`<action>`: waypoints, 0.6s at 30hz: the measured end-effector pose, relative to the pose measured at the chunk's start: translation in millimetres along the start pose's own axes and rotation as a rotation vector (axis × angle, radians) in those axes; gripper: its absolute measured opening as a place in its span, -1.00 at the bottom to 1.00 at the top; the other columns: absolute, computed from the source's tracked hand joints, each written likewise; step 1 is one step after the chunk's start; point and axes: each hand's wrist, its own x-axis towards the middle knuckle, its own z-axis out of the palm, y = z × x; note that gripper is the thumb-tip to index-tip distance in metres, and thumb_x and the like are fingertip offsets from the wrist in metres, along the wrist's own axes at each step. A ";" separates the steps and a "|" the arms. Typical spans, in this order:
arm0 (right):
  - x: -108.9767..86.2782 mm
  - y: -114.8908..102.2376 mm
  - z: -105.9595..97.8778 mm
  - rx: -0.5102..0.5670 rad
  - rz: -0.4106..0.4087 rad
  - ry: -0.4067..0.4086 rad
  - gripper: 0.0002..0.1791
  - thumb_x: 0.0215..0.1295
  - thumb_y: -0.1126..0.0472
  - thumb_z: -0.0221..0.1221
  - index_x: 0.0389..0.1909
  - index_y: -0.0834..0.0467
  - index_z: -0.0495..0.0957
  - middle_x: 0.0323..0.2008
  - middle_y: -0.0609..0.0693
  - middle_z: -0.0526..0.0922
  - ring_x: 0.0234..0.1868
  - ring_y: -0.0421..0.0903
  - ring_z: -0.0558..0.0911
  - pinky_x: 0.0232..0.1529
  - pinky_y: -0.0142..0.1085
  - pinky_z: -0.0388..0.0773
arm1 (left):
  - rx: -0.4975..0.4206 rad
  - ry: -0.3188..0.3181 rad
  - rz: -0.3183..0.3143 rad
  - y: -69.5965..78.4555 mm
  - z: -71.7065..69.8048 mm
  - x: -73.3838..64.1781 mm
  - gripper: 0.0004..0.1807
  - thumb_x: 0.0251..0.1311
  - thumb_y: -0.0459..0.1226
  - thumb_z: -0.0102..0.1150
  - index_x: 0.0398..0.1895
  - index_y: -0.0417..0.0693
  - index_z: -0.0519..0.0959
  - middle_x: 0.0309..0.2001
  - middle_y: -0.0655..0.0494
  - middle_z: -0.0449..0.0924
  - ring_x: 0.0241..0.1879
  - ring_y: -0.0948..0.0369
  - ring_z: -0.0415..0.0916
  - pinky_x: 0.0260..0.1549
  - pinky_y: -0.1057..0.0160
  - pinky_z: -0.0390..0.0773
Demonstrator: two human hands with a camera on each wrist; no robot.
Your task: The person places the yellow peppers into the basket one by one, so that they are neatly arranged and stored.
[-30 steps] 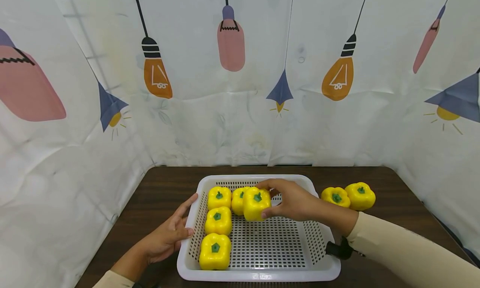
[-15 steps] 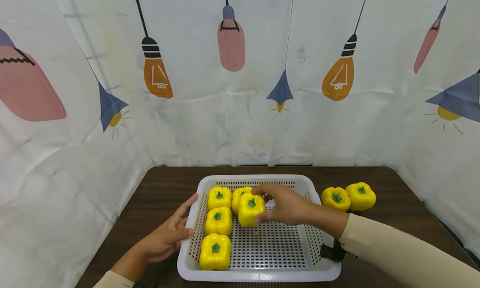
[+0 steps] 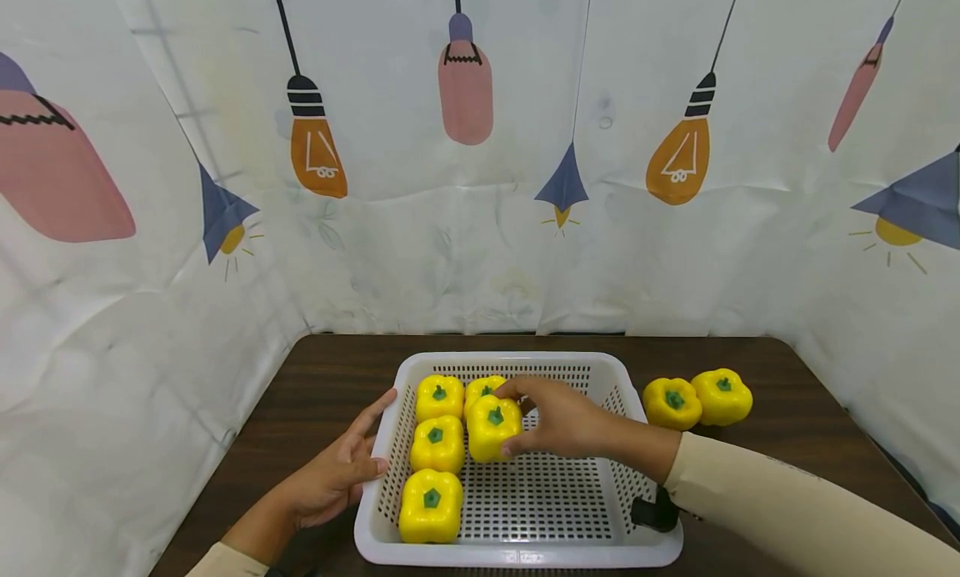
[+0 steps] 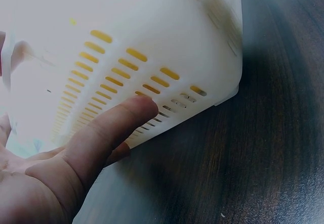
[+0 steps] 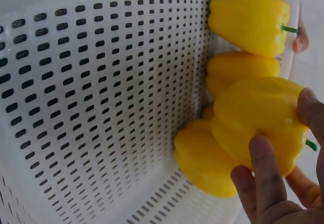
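My right hand (image 3: 562, 418) grips a yellow bell pepper (image 3: 491, 431) between thumb and fingers inside the white perforated basket (image 3: 517, 554). In the right wrist view, this held bell pepper (image 5: 260, 118) overlaps others behind it, its green stem pointing right. Three yellow bell peppers (image 3: 431, 506) stand in a column along the basket's left wall. Another bell pepper (image 3: 480, 388) sits at the back beside them, partly hidden by the held one. My left hand (image 3: 341, 469) rests against the basket's left side; in the left wrist view, a straight finger (image 4: 109, 133) touches the slotted outer wall.
Two more yellow bell peppers, a nearer one (image 3: 672, 403) and a farther one (image 3: 722, 396), lie on the dark wooden table (image 3: 757, 460) right of the basket. A white cloth (image 3: 420, 260) printed with lamps hangs behind the table.
My right hand has moved the held bell pepper left and towards me, close to the left column. My left hand has stayed at the basket's side.
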 end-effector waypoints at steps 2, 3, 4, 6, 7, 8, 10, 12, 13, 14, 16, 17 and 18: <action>1.5 0.0 2.4 -0.004 -0.004 -0.001 -0.18 0.00 -0.07 0.58 0.31 0.01 0.50 0.24 -0.12 0.56 0.10 -0.12 0.60 0.08 -0.17 0.62 | 0.001 0.002 -0.001 0.1 0.4 0.0 0.00 0.51 -0.47 -0.08 0.62 0.53 -0.41 0.56 -0.36 -0.14 0.31 -0.17 0.41 0.13 -0.35 0.47; 2.3 0.3 3.8 -0.008 -0.010 -0.002 -0.18 0.00 -0.06 0.58 0.31 0.02 0.50 0.23 -0.11 0.56 0.10 -0.12 0.60 0.07 -0.18 0.62 | 0.002 0.003 -0.001 0.2 0.6 -0.1 0.00 0.51 -0.46 -0.08 0.62 0.53 -0.41 0.56 -0.36 -0.14 0.31 -0.17 0.41 0.13 -0.35 0.47; 3.0 0.3 5.1 -0.011 -0.009 -0.004 -0.18 -0.01 -0.06 0.58 0.30 0.02 0.51 0.23 -0.11 0.56 0.09 -0.13 0.61 0.07 -0.20 0.62 | 0.003 0.004 -0.001 0.3 0.8 -0.1 0.00 0.51 -0.46 -0.08 0.62 0.53 -0.41 0.56 -0.35 -0.14 0.31 -0.17 0.41 0.13 -0.35 0.47; 4.2 0.9 7.6 -0.013 -0.007 -0.008 -0.18 -0.02 -0.06 0.59 0.29 0.03 0.52 0.23 -0.11 0.55 0.08 -0.14 0.61 0.08 -0.21 0.62 | 0.004 0.006 -0.004 0.4 0.9 -0.3 -0.01 0.51 -0.45 -0.08 0.62 0.53 -0.41 0.56 -0.36 -0.14 0.31 -0.17 0.41 0.13 -0.35 0.47; 4.6 1.1 8.8 -0.013 -0.010 -0.010 -0.18 -0.02 -0.05 0.59 0.29 0.04 0.52 0.24 -0.09 0.55 0.07 -0.14 0.61 0.08 -0.20 0.62 | 0.004 0.007 -0.005 0.4 0.9 -0.4 -0.01 0.51 -0.45 -0.08 0.62 0.53 -0.41 0.56 -0.36 -0.14 0.31 -0.17 0.41 0.13 -0.34 0.47; 5.1 1.4 10.2 -0.015 -0.007 -0.011 -0.18 -0.03 -0.06 0.59 0.28 0.04 0.52 0.24 -0.08 0.54 0.07 -0.14 0.60 0.08 -0.20 0.61 | 0.006 0.007 -0.006 0.4 0.9 -0.5 -0.01 0.51 -0.45 -0.08 0.62 0.53 -0.41 0.56 -0.36 -0.15 0.31 -0.17 0.41 0.13 -0.34 0.48; 5.7 1.3 12.0 -0.012 0.002 -0.011 -0.18 -0.03 -0.06 0.60 0.28 0.04 0.52 0.25 -0.07 0.53 0.07 -0.14 0.60 0.08 -0.21 0.61 | 0.008 0.009 -0.007 0.4 0.8 -0.6 -0.01 0.52 -0.44 -0.07 0.62 0.54 -0.41 0.57 -0.36 -0.16 0.31 -0.17 0.41 0.13 -0.34 0.48; 6.4 1.4 14.1 -0.018 0.006 -0.010 -0.18 -0.04 -0.06 0.60 0.28 0.04 0.52 0.25 -0.06 0.52 0.07 -0.13 0.59 0.07 -0.21 0.61 | 0.010 0.010 -0.008 0.4 0.7 -0.8 -0.01 0.52 -0.43 -0.07 0.62 0.54 -0.41 0.57 -0.37 -0.17 0.31 -0.17 0.41 0.13 -0.34 0.48; 6.4 1.3 14.9 -0.020 0.007 -0.009 -0.18 -0.04 -0.06 0.60 0.27 0.03 0.53 0.24 -0.05 0.52 0.07 -0.12 0.59 0.06 -0.21 0.60 | 0.011 0.011 -0.008 0.4 0.8 -0.7 -0.01 0.52 -0.43 -0.07 0.62 0.54 -0.41 0.57 -0.37 -0.18 0.31 -0.17 0.41 0.12 -0.34 0.48; 6.7 1.2 15.7 -0.024 0.016 -0.008 -0.18 -0.04 -0.07 0.60 0.27 0.02 0.53 0.23 -0.06 0.51 0.07 -0.12 0.58 0.05 -0.22 0.60 | 0.012 0.011 -0.008 0.5 0.9 -0.7 -0.01 0.52 -0.43 -0.07 0.62 0.54 -0.40 0.57 -0.37 -0.19 0.31 -0.17 0.41 0.12 -0.34 0.48; 7.0 1.4 17.3 -0.029 0.018 -0.008 -0.19 -0.05 -0.07 0.60 0.26 0.02 0.53 0.22 -0.06 0.51 0.07 -0.10 0.58 0.03 -0.24 0.61 | 0.013 0.011 -0.008 0.5 1.0 -0.7 -0.01 0.52 -0.43 -0.07 0.62 0.54 -0.40 0.57 -0.37 -0.18 0.31 -0.17 0.41 0.12 -0.34 0.48; 7.2 1.7 18.0 -0.031 0.020 -0.008 -0.19 -0.06 -0.07 0.61 0.25 0.02 0.53 0.20 -0.06 0.51 0.07 -0.09 0.58 0.02 -0.25 0.61 | 0.012 0.011 -0.008 0.5 1.0 -0.7 -0.02 0.52 -0.44 -0.08 0.62 0.54 -0.40 0.57 -0.36 -0.17 0.31 -0.17 0.41 0.12 -0.34 0.48; 7.5 1.9 18.8 -0.027 0.022 -0.010 -0.19 -0.06 -0.06 0.61 0.25 0.03 0.54 0.19 -0.06 0.51 0.07 -0.09 0.58 0.01 -0.27 0.61 | 0.011 0.010 -0.007 0.4 1.1 -0.7 -0.02 0.52 -0.44 -0.08 0.62 0.54 -0.40 0.56 -0.36 -0.16 0.31 -0.17 0.41 0.12 -0.34 0.48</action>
